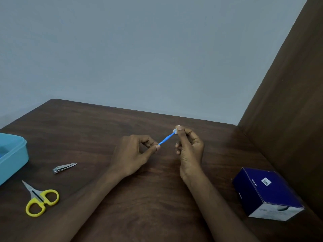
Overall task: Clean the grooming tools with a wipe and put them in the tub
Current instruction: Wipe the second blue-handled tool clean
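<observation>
At the far left I see the light blue tub [15, 154] sitting on the dark wood counter [104, 123], partly cut off by the frame edge. Just right of it lies the metal nail clipper [64, 168], and nearer to me the yellow-handled scissors [39, 199] rest flat with their blades closed and pointing away. Both are apart from the tub and from each other.

Toward the middle, my left hand [132, 154] hovers above the counter, thumb and forefinger pinching the lower end of a thin blue stick tool [166, 138]. The tool slants up to the right, held in the air between both hands. My right hand [189, 147] has its fingers [180, 132] curled around a small white wipe [175, 131], which is pressed onto the tool's upper tip; most of the wipe is hidden behind the fingers.

Further right, near the brown side panel [288, 110], a dark blue box [267, 193] sits on the counter.
</observation>
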The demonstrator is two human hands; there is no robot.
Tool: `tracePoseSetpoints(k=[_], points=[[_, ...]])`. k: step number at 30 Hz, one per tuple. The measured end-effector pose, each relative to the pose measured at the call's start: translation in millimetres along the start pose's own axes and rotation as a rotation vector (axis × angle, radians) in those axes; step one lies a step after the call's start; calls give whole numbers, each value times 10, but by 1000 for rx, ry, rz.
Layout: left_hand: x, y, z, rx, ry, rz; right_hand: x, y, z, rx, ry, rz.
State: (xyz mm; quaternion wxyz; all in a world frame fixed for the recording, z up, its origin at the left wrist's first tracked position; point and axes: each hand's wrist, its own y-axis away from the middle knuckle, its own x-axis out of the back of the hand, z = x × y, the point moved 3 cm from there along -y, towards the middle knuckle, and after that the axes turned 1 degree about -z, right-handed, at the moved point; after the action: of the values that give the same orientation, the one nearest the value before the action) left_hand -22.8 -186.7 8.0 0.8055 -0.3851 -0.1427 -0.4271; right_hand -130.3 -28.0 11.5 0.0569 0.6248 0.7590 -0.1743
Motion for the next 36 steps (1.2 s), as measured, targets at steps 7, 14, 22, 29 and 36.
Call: tracePoseSetpoints(k=[7, 14, 22, 29, 36], points=[[12, -2, 26, 14, 12, 2, -26, 26, 13, -64, 24, -39], [37, 5, 70, 15, 46, 8, -133, 126, 28, 15, 228, -249], [14, 2, 73, -2, 93, -77, -134, 110, -33, 21, 97, -160], [-7, 9, 109, 3, 159, -129, -115, 100, -55, -27, -25, -122], [29, -2, 57, 15, 84, -64, -100, 88, -56, -47, -52, -92]])
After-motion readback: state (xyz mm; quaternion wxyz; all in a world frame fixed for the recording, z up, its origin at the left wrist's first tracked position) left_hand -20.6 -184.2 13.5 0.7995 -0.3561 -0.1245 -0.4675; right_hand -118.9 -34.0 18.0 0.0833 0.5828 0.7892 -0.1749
